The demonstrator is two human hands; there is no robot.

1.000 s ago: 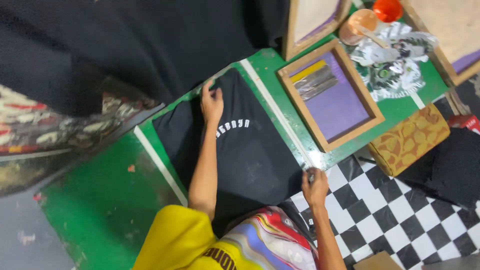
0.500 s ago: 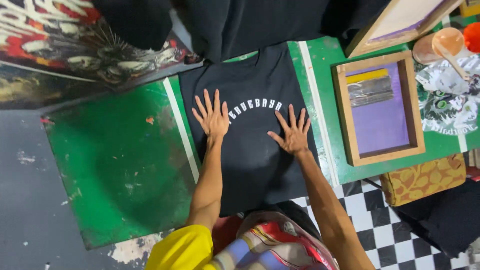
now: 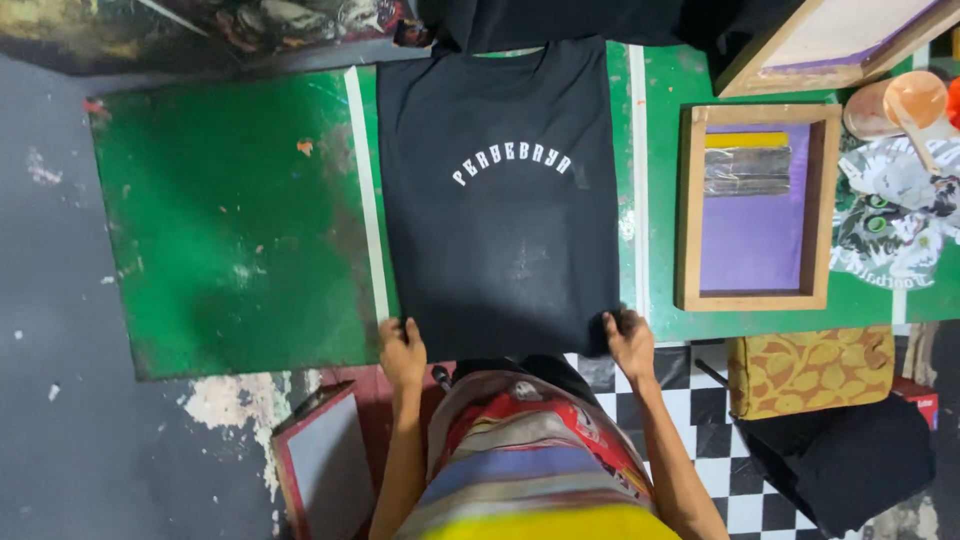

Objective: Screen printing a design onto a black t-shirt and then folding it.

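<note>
Gripping the near hem of a black T-shirt [image 3: 500, 200] with both hands.
Left hand [image 3: 403, 352] and right hand [image 3: 630, 340] fingers pinch its corners; shirt lies flat on the green tabletop [image 3: 230, 220], beside a wooden printing screen [image 3: 757, 207].

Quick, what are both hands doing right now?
Left hand: closed on the bottom left corner of the black T-shirt.
Right hand: closed on its bottom right corner.

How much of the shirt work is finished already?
The black T-shirt lies flat on the green table and already carries white arched lettering. In hand: the left hand and right hand grip its bottom corners. The wooden screen frame sits aside to the right. The shirt is not yet lifted off.
</note>
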